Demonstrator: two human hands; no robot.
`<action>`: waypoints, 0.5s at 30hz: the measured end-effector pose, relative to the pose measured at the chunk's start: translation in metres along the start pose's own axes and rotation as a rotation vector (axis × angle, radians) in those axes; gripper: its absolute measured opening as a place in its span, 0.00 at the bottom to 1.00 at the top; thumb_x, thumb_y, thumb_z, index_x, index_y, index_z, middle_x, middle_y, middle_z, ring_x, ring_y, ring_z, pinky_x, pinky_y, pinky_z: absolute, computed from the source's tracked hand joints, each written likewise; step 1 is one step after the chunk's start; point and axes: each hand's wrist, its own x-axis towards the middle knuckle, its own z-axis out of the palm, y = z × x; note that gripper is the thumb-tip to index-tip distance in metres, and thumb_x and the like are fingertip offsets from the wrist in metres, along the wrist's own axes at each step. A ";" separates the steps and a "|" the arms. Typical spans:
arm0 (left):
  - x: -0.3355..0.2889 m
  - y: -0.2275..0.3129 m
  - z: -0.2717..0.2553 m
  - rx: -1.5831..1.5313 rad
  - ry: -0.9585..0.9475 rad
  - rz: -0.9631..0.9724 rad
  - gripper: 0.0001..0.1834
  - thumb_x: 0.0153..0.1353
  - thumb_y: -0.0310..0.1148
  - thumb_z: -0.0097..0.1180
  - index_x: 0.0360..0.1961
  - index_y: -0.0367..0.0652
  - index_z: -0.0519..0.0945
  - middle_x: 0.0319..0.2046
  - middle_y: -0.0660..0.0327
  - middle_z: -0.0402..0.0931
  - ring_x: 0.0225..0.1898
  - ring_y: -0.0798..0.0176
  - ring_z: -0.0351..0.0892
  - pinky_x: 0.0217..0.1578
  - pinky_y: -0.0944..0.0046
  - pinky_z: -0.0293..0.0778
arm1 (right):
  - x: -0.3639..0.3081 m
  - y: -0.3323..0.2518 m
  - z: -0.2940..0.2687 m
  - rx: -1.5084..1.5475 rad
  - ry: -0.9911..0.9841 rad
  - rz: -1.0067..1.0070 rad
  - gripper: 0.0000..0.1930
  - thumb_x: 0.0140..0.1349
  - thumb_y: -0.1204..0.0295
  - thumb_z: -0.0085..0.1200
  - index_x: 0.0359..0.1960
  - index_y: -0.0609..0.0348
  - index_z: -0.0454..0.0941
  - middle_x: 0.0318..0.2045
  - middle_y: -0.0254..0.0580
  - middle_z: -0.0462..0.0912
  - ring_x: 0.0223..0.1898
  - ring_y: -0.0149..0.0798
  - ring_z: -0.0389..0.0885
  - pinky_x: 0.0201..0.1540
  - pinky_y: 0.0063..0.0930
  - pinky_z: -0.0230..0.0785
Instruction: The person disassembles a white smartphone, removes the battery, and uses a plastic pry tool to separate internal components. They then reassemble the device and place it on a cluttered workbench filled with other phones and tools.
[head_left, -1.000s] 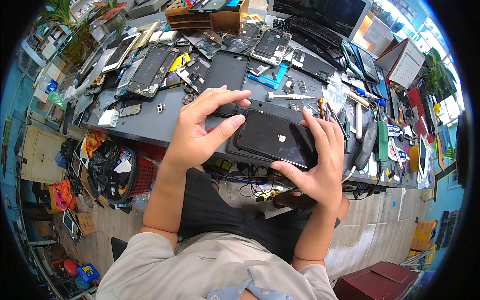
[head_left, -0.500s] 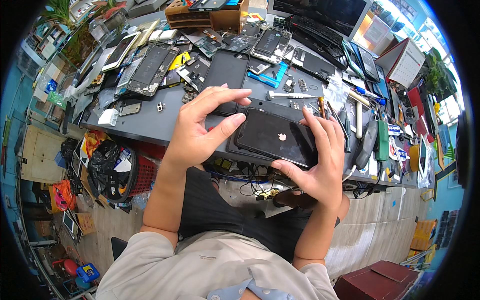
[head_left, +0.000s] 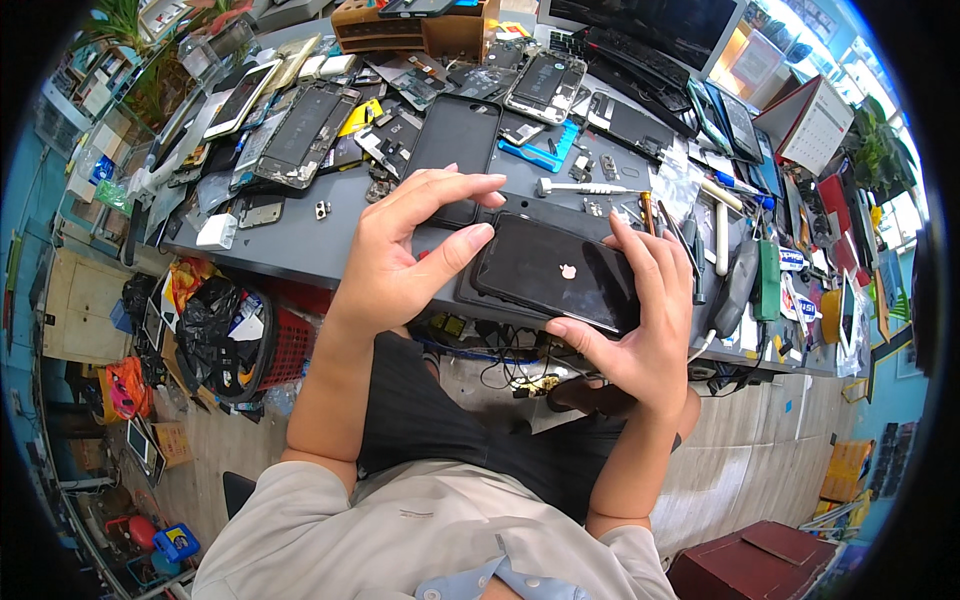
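A black smartphone (head_left: pixel 560 272) with its dark glossy face up is held between both hands just above the front edge of the grey workbench (head_left: pixel 300 240). My left hand (head_left: pixel 405 260) grips its left end, thumb pressed against the corner and fingers arched over the top. My right hand (head_left: pixel 640 320) cradles its right end from below, fingers wrapped along the far edge.
The bench holds several opened phones (head_left: pixel 545 85), a black phone panel (head_left: pixel 452 150), a blue tool (head_left: pixel 540 155), a screwdriver (head_left: pixel 580 187) and small parts. Monitors (head_left: pixel 650 25) stand at the back. A red basket with black bags (head_left: pixel 240 335) sits under the bench.
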 end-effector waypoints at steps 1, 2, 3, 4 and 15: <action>0.000 0.000 0.000 0.003 -0.001 0.006 0.26 0.74 0.23 0.70 0.71 0.31 0.88 0.58 0.49 0.93 0.65 0.55 0.90 0.86 0.45 0.61 | 0.000 0.000 0.000 0.007 0.003 -0.002 0.59 0.48 0.39 0.87 0.79 0.61 0.81 0.59 0.49 0.87 0.62 0.59 0.83 0.79 0.66 0.64; 0.000 0.000 -0.001 0.005 -0.003 0.012 0.26 0.74 0.23 0.70 0.71 0.31 0.88 0.58 0.49 0.93 0.66 0.55 0.90 0.86 0.45 0.61 | 0.000 0.000 0.000 -0.003 0.005 -0.007 0.59 0.48 0.39 0.87 0.79 0.61 0.82 0.59 0.49 0.87 0.62 0.59 0.83 0.79 0.66 0.65; 0.001 0.000 -0.001 0.007 -0.004 0.018 0.26 0.74 0.23 0.70 0.71 0.31 0.88 0.58 0.49 0.93 0.66 0.55 0.90 0.86 0.44 0.61 | 0.000 0.000 0.000 -0.007 0.007 -0.010 0.59 0.48 0.39 0.87 0.79 0.61 0.82 0.59 0.49 0.87 0.62 0.59 0.83 0.79 0.66 0.65; 0.001 -0.001 -0.001 0.008 -0.004 0.020 0.26 0.74 0.23 0.70 0.72 0.31 0.88 0.58 0.49 0.93 0.66 0.55 0.90 0.86 0.44 0.61 | 0.000 0.000 0.001 -0.010 0.010 -0.013 0.59 0.48 0.39 0.87 0.79 0.61 0.82 0.59 0.49 0.87 0.62 0.59 0.83 0.79 0.66 0.65; 0.001 -0.002 0.003 0.007 0.066 0.028 0.23 0.72 0.28 0.74 0.68 0.40 0.92 0.53 0.54 0.96 0.60 0.55 0.92 0.82 0.42 0.70 | 0.000 0.000 0.000 -0.009 0.004 -0.010 0.58 0.48 0.39 0.87 0.78 0.61 0.82 0.59 0.49 0.87 0.61 0.58 0.83 0.78 0.65 0.65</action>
